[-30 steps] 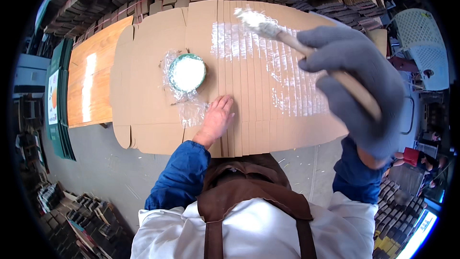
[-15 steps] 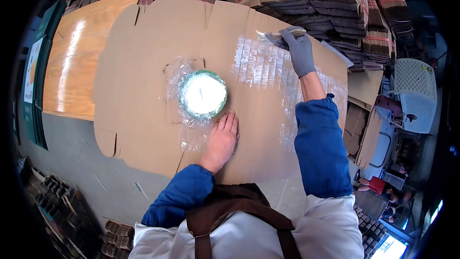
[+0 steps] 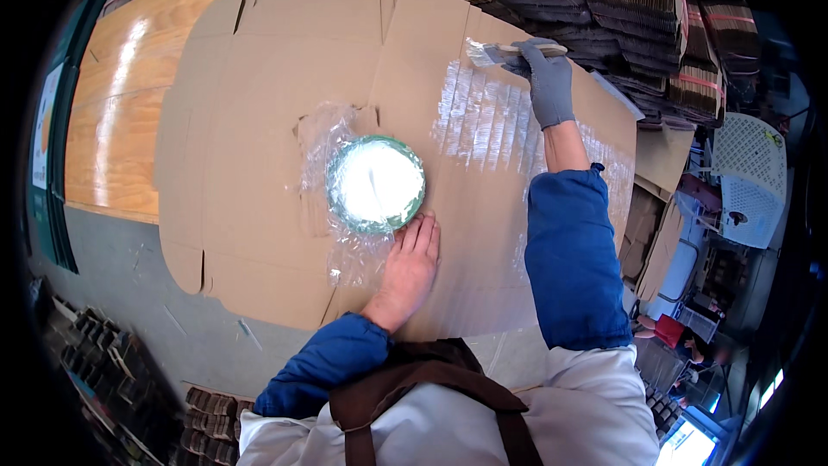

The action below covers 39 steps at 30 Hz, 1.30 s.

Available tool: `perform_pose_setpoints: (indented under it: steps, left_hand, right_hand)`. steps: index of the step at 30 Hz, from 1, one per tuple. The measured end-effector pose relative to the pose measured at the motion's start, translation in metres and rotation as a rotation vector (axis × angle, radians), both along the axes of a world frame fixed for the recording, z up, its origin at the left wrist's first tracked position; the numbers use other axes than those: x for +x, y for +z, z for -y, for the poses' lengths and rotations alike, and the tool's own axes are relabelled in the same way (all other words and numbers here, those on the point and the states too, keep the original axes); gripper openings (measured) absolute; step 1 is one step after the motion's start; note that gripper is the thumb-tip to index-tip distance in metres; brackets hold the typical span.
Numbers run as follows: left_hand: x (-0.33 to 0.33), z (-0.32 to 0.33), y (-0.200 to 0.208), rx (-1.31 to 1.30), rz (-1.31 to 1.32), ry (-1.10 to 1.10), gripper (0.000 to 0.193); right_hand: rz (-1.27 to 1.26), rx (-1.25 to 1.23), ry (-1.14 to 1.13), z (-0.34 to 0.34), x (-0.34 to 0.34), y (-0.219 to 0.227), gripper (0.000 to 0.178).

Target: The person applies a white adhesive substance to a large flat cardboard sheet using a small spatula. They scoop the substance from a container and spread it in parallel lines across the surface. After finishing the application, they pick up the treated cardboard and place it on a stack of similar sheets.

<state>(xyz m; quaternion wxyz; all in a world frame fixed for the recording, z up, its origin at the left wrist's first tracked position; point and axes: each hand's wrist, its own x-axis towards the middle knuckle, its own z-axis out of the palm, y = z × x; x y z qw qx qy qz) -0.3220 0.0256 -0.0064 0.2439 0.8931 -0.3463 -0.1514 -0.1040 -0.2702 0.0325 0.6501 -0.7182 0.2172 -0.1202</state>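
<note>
My right hand [image 3: 550, 86], in a grey glove, is closed around the wooden handle of a flat brush [image 3: 488, 53], whose pale bristles point left over the far right part of a large cardboard sheet [image 3: 259, 103]. Wet, shiny white streaks [image 3: 483, 116] coat the cardboard nearer to me than the brush. My bare left hand [image 3: 407, 272] rests flat on the sheet, fingers stretched out, fingertips beside a green-rimmed round container [image 3: 377, 185] of bright white liquid. Crumpled clear plastic film [image 3: 319, 151] lies around the container, over a small cardboard piece.
Strapped stacks of folded cardboard [image 3: 634, 0] stand along the far side. A glossy wooden board [image 3: 116, 112] is at the left, next to dark green panels [image 3: 65, 198]. A white perforated basket [image 3: 749, 177] stands at the right, with another person [image 3: 690, 345] farther back.
The view has shifted slightly. My right hand and the brush appear a little farther from me and to the right. My left hand stays flat beside the container.
</note>
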Motion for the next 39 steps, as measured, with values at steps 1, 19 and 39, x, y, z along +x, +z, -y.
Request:
perform_pose_setpoints:
  steps: [1,19,39]
  left_hand:
    - [-0.001,0.0,0.0,-0.006,-0.006,0.0,0.063]
    - [-0.001,0.0,0.002,-0.043,0.019,0.01,0.061]
    - [-0.007,-0.004,0.0,-0.159,0.058,0.055,0.05]
  right_hand:
    - [0.021,-0.007,0.021,0.0,0.002,0.0,0.02]
    - [-0.057,-0.449,0.05,-0.041,-0.048,0.018,0.021]
    - [-0.197,-0.582,0.257,-0.2,-0.119,0.046,0.025]
